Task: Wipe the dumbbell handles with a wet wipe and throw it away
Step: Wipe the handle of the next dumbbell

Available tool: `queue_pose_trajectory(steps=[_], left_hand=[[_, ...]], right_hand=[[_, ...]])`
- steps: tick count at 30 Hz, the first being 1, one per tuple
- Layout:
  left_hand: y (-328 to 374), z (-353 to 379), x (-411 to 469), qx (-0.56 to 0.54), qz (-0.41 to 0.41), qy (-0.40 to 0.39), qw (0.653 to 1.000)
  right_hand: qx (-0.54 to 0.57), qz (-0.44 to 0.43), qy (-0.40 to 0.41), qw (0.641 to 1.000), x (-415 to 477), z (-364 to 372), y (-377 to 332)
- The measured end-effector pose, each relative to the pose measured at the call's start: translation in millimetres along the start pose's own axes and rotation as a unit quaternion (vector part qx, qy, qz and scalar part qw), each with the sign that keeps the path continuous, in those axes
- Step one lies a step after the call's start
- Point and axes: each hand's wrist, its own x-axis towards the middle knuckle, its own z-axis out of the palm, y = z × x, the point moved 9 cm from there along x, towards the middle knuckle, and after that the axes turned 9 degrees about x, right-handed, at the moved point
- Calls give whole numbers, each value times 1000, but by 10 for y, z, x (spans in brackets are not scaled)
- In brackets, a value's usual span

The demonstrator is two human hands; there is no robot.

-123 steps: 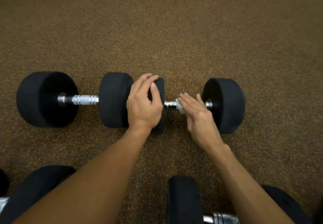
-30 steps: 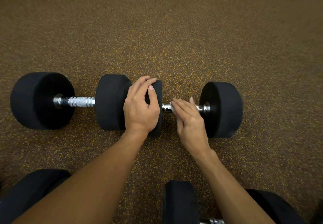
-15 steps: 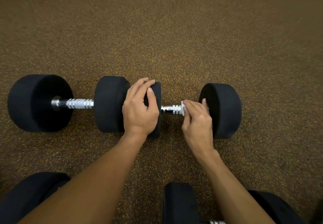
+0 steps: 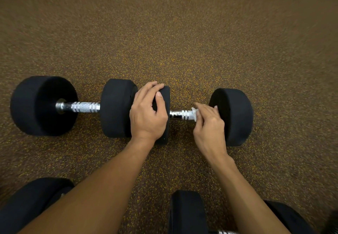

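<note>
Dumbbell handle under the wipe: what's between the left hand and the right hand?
Head view: only a bare stretch of chrome handle lies between the left hand, gripping the weight head, and the right hand; the wet wipe shows at its fingers.

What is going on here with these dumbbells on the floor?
A person is wiping dumbbells on the floor. The left hand grips the inner weight of the right dumbbell, while the right hand pinches a white wipe against its handle. The left dumbbell lies beside it, untouched.
</note>
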Motion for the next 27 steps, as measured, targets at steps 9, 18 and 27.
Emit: queue_pose_trajectory(steps=[9,18,27], left_hand=[[8,-14,-7,1,-16,-25,1000],[163,-35,37,39,5,-94,995],[912,389,-515,-64,59,-174,981]], right_hand=[[33,20,-25,999,76,-617,-400],[-99,-13,-31,995,791,-971,-165],[-52,76,-5,996,747,-912,220]])
